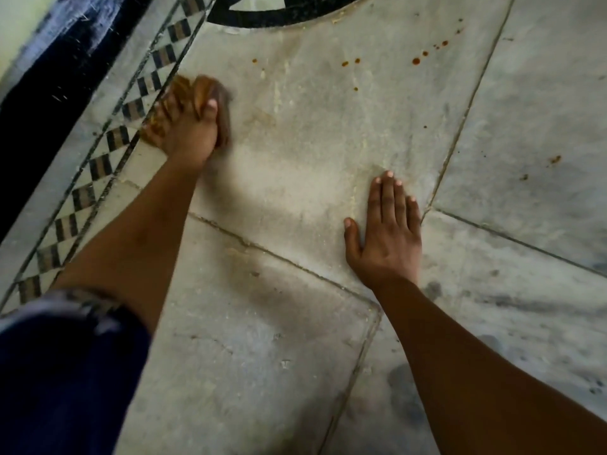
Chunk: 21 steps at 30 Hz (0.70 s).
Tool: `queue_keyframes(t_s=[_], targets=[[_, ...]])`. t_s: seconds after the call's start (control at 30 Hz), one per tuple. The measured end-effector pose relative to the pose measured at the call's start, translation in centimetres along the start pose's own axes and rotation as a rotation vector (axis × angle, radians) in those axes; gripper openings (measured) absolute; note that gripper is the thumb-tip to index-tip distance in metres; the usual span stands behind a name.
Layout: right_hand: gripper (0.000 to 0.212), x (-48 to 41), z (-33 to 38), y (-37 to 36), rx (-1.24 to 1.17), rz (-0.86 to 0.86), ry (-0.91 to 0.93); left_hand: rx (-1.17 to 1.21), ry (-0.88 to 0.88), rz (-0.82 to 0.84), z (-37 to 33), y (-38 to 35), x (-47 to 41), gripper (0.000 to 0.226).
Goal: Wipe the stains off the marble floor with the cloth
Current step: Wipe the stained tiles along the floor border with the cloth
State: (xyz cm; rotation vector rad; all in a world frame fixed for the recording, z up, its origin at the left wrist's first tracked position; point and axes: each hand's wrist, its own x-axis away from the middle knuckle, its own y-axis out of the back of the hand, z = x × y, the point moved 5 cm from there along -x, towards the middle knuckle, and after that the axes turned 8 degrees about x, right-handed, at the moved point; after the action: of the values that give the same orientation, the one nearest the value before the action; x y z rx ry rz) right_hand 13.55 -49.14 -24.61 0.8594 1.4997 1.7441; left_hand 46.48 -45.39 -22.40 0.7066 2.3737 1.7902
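Grips a brown cloth (205, 90) with the left hand (187, 129), fingers and thumb curled tight round it. Holds the cloth bunched up, down on the marble floor (262, 356), at the upper left, just beside the checkered strip (98, 165). Looks blurry there, both hand and cloth. Lays the right hand (386, 231) flat on the floor, palm down, fingers straight and close together, thumb out to the side, nothing held. Rests it near the middle, well apart from the cloth, just beside a thin dark seam (460, 126) between two slabs. Up past both hands, small orange-brown stains (416, 61) in a loose row on the pale slab, not touched by cloth or hand. A few more brown spots (555, 160) on the slab to the right. Grey smudges (433, 289) near the right wrist. Along the far left, a wide black band (33, 119) next to the checkered strip. At the very top, part of a black curved line (279, 19) set in the floor. In the lower left corner, dark blue fabric (59, 382) over the left arm; cannot tell whether sleeve or something else.
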Motion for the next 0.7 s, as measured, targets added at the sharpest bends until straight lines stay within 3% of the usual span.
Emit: queue_keyframes(t_s=[0.1, 0.2, 0.3, 0.37, 0.43, 0.53, 0.63, 0.7], targets=[[0.071, 0.0, 0.0, 0.0, 0.004, -0.007, -0.002, 0.043, -0.045, 0.021, -5.0, -1.7, -1.3, 0.069], [0.071, 0.0, 0.0, 0.1, 0.006, 0.003, -0.005, -0.067, -0.350, 0.069, -7.1, -4.2, 3.9, 0.067], [0.071, 0.0, 0.0, 0.1, 0.005, 0.012, -0.008, -0.164, -0.609, 0.107, -2.8, -4.0, 9.9, 0.070], [0.071, 0.0, 0.0, 0.1, 0.000, 0.009, -0.010, -0.200, -0.538, 0.081, 0.8, -2.4, 8.9, 0.070], [0.071, -0.1, 0.1, 0.1, 0.006, 0.014, -0.006, -0.210, -0.345, 0.038, 2.0, -1.1, 4.6, 0.068], [0.071, -0.1, 0.0, 0.1, 0.023, 0.021, -0.008, -0.100, -0.157, 0.005, -1.2, -0.9, -1.4, 0.069], [0.071, -0.1, 0.0, 0.0, 0.031, 0.015, -0.014, -0.044, -0.171, 0.050, -6.8, -2.8, -2.8, 0.071], [0.071, -0.1, 0.1, 0.0, 0.024, 0.015, -0.010, -0.098, -0.322, 0.087, -9.0, -4.3, -0.1, 0.069]])
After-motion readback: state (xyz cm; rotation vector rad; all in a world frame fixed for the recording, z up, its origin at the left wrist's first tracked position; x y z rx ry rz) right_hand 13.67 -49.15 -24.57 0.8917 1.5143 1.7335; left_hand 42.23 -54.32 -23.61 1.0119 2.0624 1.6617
